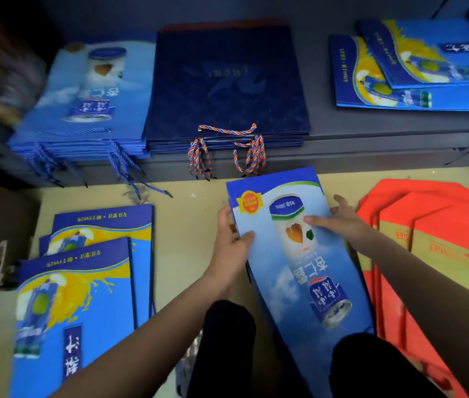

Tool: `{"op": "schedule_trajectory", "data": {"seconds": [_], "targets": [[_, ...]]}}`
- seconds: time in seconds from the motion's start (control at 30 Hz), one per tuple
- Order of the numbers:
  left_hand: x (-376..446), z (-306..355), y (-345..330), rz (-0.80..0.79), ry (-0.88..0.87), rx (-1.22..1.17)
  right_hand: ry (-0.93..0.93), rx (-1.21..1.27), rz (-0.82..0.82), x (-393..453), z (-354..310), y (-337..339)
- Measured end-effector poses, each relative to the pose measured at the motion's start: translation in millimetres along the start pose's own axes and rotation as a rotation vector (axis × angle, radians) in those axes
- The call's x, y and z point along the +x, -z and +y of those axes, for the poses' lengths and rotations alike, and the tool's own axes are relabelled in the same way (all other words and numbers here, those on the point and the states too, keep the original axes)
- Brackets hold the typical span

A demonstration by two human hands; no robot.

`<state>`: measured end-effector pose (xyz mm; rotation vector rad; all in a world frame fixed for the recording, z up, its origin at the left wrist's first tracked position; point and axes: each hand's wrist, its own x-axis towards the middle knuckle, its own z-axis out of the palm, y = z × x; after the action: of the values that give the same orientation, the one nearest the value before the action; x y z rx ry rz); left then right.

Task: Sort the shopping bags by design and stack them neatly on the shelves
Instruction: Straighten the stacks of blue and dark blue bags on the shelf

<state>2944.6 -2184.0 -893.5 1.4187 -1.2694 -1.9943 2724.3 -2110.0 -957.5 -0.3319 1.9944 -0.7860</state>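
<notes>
A flat blue bag with a white can picture (pixel 293 254) lies tilted over the floor in front of me. My left hand (pixel 232 242) grips its left edge, thumb on top. My right hand (pixel 339 219) holds its right edge, with fingers spread across the can picture. On the low grey shelf (pixel 371 139) sit three stacks: matching can-design bags (pixel 89 101) at left, dark navy bags with braided handles (pixel 227 87) in the middle, and blue-and-yellow splash bags (pixel 417 70) at right.
More blue-and-yellow splash bags (pixel 84 282) lie loose on the tan floor (pixel 187 231) at left. A pile of red-orange bags (pixel 434 248) lies at right. My dark-clothed knees (pixel 227 340) are below the held bag.
</notes>
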Motion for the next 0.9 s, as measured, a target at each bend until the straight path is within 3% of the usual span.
{"op": "schedule_trajectory", "data": {"seconds": [0.1,0.2,0.3,0.4,0.5,0.6,0.8,0.9], "targets": [[-30,11,19,-0.050,-0.115,0.018,0.113,0.015,-0.022,-22,-8,2],[-27,47,33,-0.097,-0.266,-0.084,0.356,0.082,0.057,-51,-41,12],[-1,96,56,-0.045,-0.414,-0.101,0.562,0.105,0.065,-77,-99,18],[23,135,83,0.043,-0.412,-0.124,0.656,0.084,0.000,-89,-154,5],[41,164,116,0.106,-0.368,-0.211,0.640,0.043,-0.097,-89,-169,-25],[55,192,154,0.143,-0.334,-0.265,0.572,0.186,-0.114,-85,-162,-61],[67,183,181,0.049,-0.257,-0.029,0.473,0.513,-0.096,-79,-205,-101],[70,177,184,0.142,-0.270,0.059,0.489,0.547,-0.022,-63,-233,-111]]}}
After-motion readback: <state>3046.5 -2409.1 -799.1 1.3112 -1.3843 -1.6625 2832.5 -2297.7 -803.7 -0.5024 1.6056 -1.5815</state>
